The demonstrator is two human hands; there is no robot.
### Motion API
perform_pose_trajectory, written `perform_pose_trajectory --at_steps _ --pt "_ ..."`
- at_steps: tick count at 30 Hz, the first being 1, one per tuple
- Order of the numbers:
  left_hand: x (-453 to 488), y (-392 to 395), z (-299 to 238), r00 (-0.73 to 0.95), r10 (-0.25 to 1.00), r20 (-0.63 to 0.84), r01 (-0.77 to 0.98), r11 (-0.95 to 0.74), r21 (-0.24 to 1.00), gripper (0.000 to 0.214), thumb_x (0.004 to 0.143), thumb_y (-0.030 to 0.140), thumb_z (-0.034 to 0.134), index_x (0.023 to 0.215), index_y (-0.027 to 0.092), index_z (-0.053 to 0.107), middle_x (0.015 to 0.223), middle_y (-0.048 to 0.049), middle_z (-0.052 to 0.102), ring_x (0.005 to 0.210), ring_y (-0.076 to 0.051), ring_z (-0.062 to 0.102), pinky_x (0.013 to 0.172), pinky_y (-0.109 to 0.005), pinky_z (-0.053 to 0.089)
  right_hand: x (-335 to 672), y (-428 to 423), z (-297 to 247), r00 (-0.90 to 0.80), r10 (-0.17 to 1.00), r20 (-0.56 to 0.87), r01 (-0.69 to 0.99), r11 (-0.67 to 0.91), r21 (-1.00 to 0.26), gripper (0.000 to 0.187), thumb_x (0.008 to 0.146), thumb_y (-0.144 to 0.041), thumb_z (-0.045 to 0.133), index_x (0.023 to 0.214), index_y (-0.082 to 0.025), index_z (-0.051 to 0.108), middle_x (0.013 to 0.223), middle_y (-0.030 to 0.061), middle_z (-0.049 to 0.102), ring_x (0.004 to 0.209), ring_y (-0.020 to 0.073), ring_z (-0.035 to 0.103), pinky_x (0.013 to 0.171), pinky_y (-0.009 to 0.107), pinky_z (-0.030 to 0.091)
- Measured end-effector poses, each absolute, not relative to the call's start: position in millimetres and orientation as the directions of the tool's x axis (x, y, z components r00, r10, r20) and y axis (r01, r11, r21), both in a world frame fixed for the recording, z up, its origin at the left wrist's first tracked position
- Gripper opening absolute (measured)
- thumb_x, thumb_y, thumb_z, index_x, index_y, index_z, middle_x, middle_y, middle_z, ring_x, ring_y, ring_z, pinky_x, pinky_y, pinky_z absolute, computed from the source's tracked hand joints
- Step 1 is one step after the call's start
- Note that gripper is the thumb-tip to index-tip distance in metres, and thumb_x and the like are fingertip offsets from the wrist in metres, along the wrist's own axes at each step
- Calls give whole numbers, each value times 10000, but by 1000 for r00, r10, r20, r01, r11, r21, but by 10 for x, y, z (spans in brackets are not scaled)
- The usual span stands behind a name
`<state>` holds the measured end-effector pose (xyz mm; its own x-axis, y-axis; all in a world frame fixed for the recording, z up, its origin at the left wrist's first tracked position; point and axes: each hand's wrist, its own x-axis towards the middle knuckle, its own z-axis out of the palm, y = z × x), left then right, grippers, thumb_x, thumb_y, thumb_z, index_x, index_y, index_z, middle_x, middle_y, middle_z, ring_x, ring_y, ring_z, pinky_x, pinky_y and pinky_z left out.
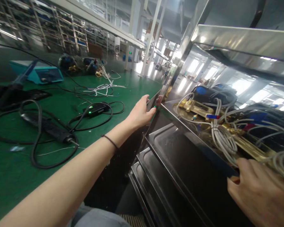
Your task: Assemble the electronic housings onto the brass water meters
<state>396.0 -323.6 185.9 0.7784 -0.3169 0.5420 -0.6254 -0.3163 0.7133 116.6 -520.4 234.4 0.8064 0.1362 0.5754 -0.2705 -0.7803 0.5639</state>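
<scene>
My right hand (257, 186) is closed round the near edge of a shiny metal tray (180, 121) on a rack. Its thumb is below the rim and its fingers go over the top, partly hidden. On that tray lie brass valve assemblies (246, 142) with coiled white tubes (223, 138) and dark, blue-marked round parts. Stretched forward, my left hand (140, 112) is beside the edge of the green worktop, close to the rack's upright. Its thumb and fingers are apart with nothing between them. I cannot tell whether it touches the edge.
Below the tray, several dark metal trays (165, 148) are stacked in the rack. On the green worktop (123, 142) lie a black corded tool (47, 126), a small black box (97, 108) with a green light, a teal device (38, 72) and loose white tubes (104, 88).
</scene>
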Motion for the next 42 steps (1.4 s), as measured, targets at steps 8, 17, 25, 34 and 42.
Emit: perform_pose_trajectory --at_steps 8,17,25,34,42 --pt "4255 -3411 2201 702 -514 493 -580 -10 815 337 653 291 634 942 134 561 749 5 609 604 -117 518 548 -219 441 1263 -5052 2392 833 140 536 -298 -703 646 143 825 -181 391 711 -221 469 651 24 436 631 210 456 641 350 335" --pt "4309 -3487 2017 738 -476 478 -530 30 848 270 632 256 642 858 165 526 752 10 611 676 -147 563 581 -228 432 1249 -5177 2360 822 127 556 -381 -603 701 123 767 -144 453 678 -228 434 629 3 455 629 182 471 638 323 334" --pt "4169 -3357 1888 675 -527 517 -593 29 804 288 730 273 577 1001 203 507 1027 -46 673 941 -229 643 800 -335 494 1178 -5364 2301 796 181 577 -417 -527 741 107 684 -131 483 675 -223 428 597 -11 485 593 159 493 624 298 356" --pt "4007 -3078 2008 616 -528 584 -753 -177 634 299 711 154 624 988 193 516 1033 -68 626 1022 -260 583 907 -386 444 1270 -5598 2420 805 277 525 -362 -472 804 102 679 -144 519 699 -211 445 620 -12 488 604 156 512 580 285 353" --pt "3952 -2939 1952 744 -311 591 -648 -548 528 564 750 94 567 1281 59 380 1265 -200 483 1204 -310 452 1001 -457 389 1829 -5737 2328 807 285 517 -299 -558 774 59 723 -198 523 736 -203 467 682 14 520 690 185 525 647 302 358"
